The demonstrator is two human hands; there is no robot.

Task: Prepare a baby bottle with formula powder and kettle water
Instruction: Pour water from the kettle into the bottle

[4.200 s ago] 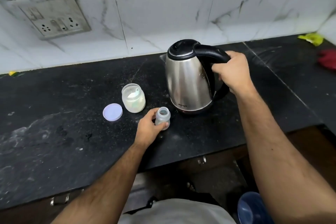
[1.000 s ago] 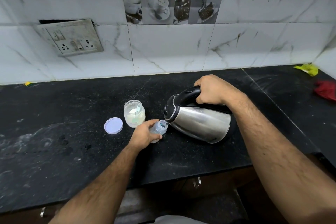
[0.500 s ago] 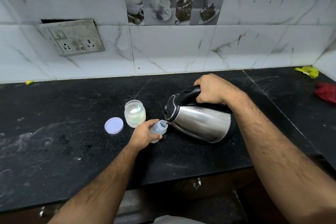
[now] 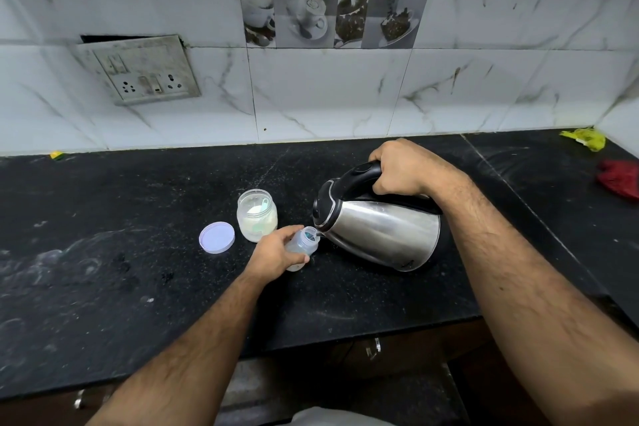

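A black speckled stone countertop (image 4: 103,287) meets a white marble-veined tiled wall (image 4: 328,93) bearing a grimy switch-and-socket plate (image 4: 141,69) and grey coffee-cup picture tiles (image 4: 328,3)

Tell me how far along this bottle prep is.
Done: the formula jar stands open with its scoop inside, and its lid lies on the counter beside it. Whether powder is already in the bottle cannot be told. In hand: the right hand tips the kettle, spout at the mouth of the baby bottle, which the left hand holds tilted. Left: finish filling, close the bottle; no bottle cap is in view.
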